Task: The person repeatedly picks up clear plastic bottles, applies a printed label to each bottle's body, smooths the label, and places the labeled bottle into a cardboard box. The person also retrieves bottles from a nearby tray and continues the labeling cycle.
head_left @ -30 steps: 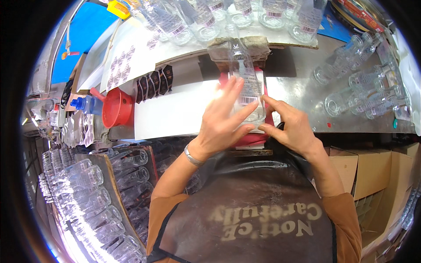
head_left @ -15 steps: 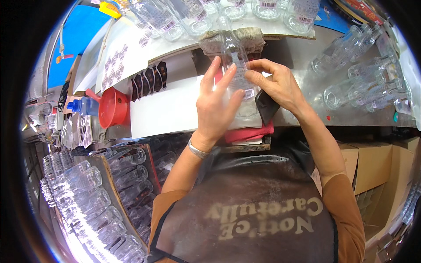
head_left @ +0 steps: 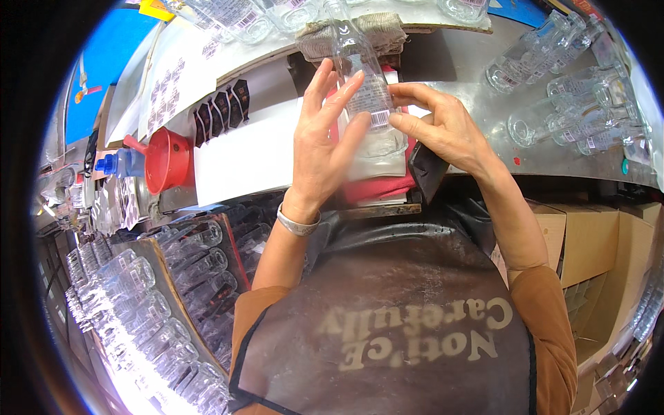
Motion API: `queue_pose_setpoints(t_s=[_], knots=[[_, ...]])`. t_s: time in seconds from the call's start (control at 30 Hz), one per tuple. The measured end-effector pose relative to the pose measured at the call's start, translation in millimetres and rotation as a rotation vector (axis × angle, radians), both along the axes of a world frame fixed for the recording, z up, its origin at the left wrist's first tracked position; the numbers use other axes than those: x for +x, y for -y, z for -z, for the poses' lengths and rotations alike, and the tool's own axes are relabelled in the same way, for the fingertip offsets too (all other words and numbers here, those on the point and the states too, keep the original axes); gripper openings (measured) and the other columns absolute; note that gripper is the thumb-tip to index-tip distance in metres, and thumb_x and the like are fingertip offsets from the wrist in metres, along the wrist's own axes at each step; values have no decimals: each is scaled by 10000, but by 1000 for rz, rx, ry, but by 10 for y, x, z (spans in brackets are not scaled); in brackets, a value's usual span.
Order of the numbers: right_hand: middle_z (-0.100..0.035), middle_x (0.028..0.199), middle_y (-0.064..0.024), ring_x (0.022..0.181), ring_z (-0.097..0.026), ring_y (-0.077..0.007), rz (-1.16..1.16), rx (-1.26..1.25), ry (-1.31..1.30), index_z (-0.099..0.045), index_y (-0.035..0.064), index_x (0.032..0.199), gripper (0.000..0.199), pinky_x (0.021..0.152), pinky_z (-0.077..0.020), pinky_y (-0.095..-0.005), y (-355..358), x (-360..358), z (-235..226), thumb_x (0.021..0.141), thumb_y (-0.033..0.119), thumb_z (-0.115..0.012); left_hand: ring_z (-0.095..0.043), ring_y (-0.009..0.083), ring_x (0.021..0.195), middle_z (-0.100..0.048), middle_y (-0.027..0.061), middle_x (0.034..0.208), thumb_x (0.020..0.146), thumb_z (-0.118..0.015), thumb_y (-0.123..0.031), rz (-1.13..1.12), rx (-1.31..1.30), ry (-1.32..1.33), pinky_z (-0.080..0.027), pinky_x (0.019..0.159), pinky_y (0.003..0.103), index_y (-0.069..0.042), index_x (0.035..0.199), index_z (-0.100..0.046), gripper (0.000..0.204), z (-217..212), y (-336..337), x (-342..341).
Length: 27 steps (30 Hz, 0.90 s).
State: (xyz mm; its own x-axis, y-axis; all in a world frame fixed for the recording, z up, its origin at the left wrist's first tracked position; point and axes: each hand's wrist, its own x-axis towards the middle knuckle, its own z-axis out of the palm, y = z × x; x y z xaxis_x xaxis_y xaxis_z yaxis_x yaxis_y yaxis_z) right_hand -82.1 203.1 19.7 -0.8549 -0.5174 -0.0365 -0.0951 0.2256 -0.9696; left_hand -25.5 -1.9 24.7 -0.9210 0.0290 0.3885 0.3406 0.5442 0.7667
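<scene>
A clear glass bottle [head_left: 370, 88] with printed text and a barcode lies on its back, its neck on a folded grey cloth [head_left: 389, 34] and its base toward me. Along its left side is my left hand [head_left: 319, 142], fingers spread and slightly blurred, the fingertips over the glass. My right hand [head_left: 453, 131] is at the right side, thumb and forefinger close to the barcode. A dark, flat, angular piece [head_left: 427, 171] sticks out below my right palm, apparently gripped by the curled fingers hidden beneath. Red cloth [head_left: 380, 189] lies below the bottle's base.
Left on the bench are a white sheet [head_left: 242, 162], dark labels [head_left: 221, 114], a red dipper [head_left: 168, 160] and a blue-capped bottle [head_left: 128, 164]. Glass bottles [head_left: 529, 128] lie at right; others stand at the back. Racked bottles [head_left: 149, 311] are lower left, cardboard boxes [head_left: 591, 249] lower right.
The view has shifted a little, so the bench scene sits slightly higher and further left. My left hand's fingers have moved slightly along the bottle; my right hand stays beside it.
</scene>
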Motion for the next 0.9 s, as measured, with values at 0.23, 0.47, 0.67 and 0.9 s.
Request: queue_pose_setpoints(t_s=[0.23,0.47,0.67,0.9], knots=[[-681,1124,-122,801,-681,-127,33,50,-62,-600,-45,1246,503,729,-532,-272,57,9,-17,907,311,-708,-485,367,1329,-394,205,1518,866,-710,-100,0,47,4,-422,1073,439,-131,1339,-631,481,23,-9,-10],[-691,1100,-132,789,-695,-144,48,77,-82,-610,-49,1214,497,722,-531,-271,75,4,-11,906,328,-710,-488,355,1330,-416,210,1501,866,-715,-135,-19,46,20,-419,1071,423,-128,1338,-631,479,37,-17,-35],[-691,1101,-133,830,-706,-161,45,80,-87,-608,-54,1214,500,740,-539,-277,72,-7,-4,906,327,-709,-466,354,1351,-414,208,1501,869,-712,-132,-18,79,19,-406,1087,425,-116,1342,-624,482,77,-25,-34],[-683,1123,-135,833,-703,-154,37,60,-63,-605,-57,1221,500,743,-538,-278,67,-15,-13,904,313,-713,-449,355,1368,-404,210,1508,873,-709,-130,-18,73,20,-398,1098,427,-117,1352,-614,488,80,-33,-43]])
